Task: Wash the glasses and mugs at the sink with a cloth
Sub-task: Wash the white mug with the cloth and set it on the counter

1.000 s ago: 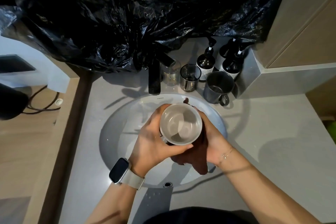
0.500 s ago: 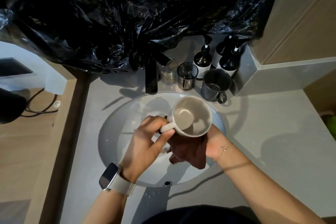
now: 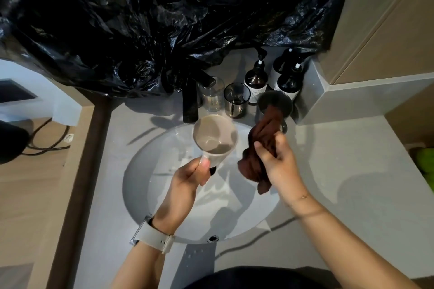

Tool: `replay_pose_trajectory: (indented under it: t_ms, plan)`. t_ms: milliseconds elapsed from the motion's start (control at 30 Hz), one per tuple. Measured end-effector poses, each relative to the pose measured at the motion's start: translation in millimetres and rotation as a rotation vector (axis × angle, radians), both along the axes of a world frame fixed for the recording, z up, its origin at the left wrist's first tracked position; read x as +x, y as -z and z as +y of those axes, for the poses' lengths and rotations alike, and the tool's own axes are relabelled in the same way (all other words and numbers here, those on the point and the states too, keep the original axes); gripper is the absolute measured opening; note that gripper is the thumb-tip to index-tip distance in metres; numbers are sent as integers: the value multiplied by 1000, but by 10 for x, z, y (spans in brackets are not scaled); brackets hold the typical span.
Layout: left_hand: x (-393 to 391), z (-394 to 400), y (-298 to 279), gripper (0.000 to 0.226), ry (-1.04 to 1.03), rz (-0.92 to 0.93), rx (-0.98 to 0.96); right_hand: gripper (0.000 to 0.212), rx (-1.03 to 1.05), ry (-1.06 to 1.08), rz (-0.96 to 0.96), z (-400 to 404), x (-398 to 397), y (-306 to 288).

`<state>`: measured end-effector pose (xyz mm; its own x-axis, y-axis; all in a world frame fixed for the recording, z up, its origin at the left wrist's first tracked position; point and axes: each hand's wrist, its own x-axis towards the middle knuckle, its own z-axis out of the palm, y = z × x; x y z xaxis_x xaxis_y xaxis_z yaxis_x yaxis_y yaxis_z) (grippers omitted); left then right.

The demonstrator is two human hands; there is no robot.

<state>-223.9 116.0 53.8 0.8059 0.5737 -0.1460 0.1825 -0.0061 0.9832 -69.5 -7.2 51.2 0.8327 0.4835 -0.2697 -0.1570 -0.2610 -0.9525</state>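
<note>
My left hand [image 3: 187, 180] grips the handle of a beige mug [image 3: 215, 137], holding it tilted over the white sink basin [image 3: 145, 185], just below the black faucet [image 3: 190, 103]. My right hand [image 3: 277, 162] is shut on a brown cloth [image 3: 260, 148], apart from the beige mug, to its right. The cloth's upper end lies against the rim of a grey mug [image 3: 274, 103] on the counter. A clear glass [image 3: 212, 96] and a dark glass mug [image 3: 236, 101] stand behind the sink.
Three dark pump bottles [image 3: 256, 82] stand in the back right corner against a grey ledge [image 3: 352, 101]. Black plastic sheeting [image 3: 152, 19] hangs over the back of the counter. Grey countertop [image 3: 352, 171] stretches to the right. A drain hole [image 3: 212, 238] sits at the basin's near edge.
My right hand drew the cloth out from under the beige mug and moved right and up toward the grey mug. My left hand now carries the beige mug alone, by its handle, closer to the faucet.
</note>
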Motion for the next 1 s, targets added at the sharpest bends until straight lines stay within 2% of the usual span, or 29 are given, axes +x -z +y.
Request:
replay_pose_trajectory:
  t_ms: [67, 100, 167, 233, 300, 333, 433, 500, 567, 667, 733, 800, 867, 900, 933, 1000]
  plan:
    - [-14, 48, -33, 61, -5, 11, 61, 26, 74, -173, -62, -63, 63, -161]
    - [-28, 79, -32, 63, 6, 21, 87, 36, 112, -336, -71, -93, 97, -234]
    - [-51, 126, 5, 59, 25, 45, 150, 53, 70, -716, -136, -120, 119, -341]
    - [-68, 129, 32, 52, 26, 68, 193, 65, -41, -934, -294, -94, 109, -315]
    - [-71, 119, 35, 49, 26, 99, 184, 70, -145, -982, -455, -50, 103, -206]
    - [-76, 119, 27, 48, 33, 117, 170, 66, -186, -1002, -556, -29, 112, -164]
    - [-79, 148, -41, 49, 107, 161, 113, 25, -157, -1077, -1038, 47, 170, -54]
    - [-67, 158, -86, 48, 174, 186, 100, 26, -151, -1071, -1299, 96, 184, 5]
    - [-49, 163, -134, 44, 225, 222, 136, 36, -155, -1077, -1403, 136, 137, 82]
    - [-1, 175, -177, 40, 253, 267, 244, 35, -163, -1069, -1382, 169, 50, 243]
    - [46, 206, -219, 40, 272, 263, 239, 33, -160, -1020, -1245, 162, -13, 314]
    - [101, 252, -213, 36, 219, 210, 177, 41, -151, -890, -972, 126, -108, 299]
    - [127, 319, -161, 21, 61, 99, 60, 48, -132, -725, -596, 111, -199, 243]
    - [110, 350, -100, 24, -32, 87, -3, 51, -114, -672, -393, 86, -231, 241]
    - [93, 360, -45, 35, -88, 131, -68, 50, -81, -632, -278, 54, -259, 259]
    - [65, 299, -25, 54, 4, 231, -321, 33, -4, -590, -178, 11, -269, 272]
